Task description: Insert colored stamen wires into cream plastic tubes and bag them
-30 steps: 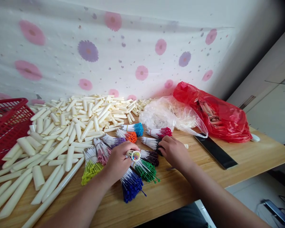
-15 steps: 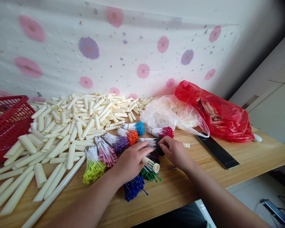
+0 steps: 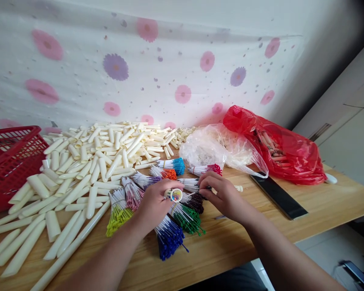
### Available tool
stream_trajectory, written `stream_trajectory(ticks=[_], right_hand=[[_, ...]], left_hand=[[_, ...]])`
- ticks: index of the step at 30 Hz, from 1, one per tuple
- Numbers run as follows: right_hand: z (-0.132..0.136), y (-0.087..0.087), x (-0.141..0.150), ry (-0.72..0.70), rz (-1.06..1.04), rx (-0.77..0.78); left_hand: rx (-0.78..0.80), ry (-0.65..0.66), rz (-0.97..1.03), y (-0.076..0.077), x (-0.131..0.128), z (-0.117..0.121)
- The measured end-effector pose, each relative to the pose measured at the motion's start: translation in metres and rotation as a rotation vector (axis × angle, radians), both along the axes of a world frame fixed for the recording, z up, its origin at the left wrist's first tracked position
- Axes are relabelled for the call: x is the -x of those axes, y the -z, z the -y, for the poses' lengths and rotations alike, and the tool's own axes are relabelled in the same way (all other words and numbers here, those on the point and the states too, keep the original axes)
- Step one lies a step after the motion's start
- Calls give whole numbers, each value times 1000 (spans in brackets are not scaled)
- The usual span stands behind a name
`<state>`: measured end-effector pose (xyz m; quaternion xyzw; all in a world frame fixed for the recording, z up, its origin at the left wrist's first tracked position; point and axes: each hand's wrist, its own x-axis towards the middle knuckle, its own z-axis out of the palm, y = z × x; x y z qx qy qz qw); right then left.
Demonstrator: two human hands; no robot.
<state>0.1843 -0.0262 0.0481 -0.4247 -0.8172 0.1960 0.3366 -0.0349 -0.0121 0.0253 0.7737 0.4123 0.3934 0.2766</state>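
My left hand (image 3: 153,202) is closed round a short cream multicolour pen barrel (image 3: 175,195), whose round open end faces me with small coloured tips inside. Just right of it, my right hand (image 3: 220,192) pinches at the black ends of a bundle of white pen refills (image 3: 190,184); its fingers partly cover them. Around both hands lie more banded refill bundles: dark blue (image 3: 170,238), green (image 3: 186,218), dark brown (image 3: 194,201), yellow (image 3: 118,212), pink (image 3: 132,192), purple (image 3: 145,180), orange (image 3: 164,173), light blue (image 3: 171,165) and red (image 3: 204,169).
Cream pen tubes (image 3: 91,161) are heaped at left beside a red basket (image 3: 15,161). A clear plastic bag (image 3: 203,147) and a red bag (image 3: 291,151) with pen parts lie at back right. A phone (image 3: 279,196) and another cream piece (image 3: 238,188) are right of my hand.
My left hand moved right with the pen barrel, its end tilting toward the right hand, then came back left with the end facing me. My right hand stayed at the black bundle.
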Motion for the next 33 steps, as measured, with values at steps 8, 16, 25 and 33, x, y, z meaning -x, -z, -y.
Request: stream_trajectory(ticks=[8,16,25,33], right_hand=[[-34,-12,52,-197,-301,139],[-38,9,61,-278,-811,427],[-23,-8,47,-164,-578,49],[41,-66,26,-92,-441,-351]], left_hand=[[317,-52,309,-15,11,5],[454,42,516,-2,15,3],[206,-42,290,-6,15,0],[10,-113,186,-3,19,-5]])
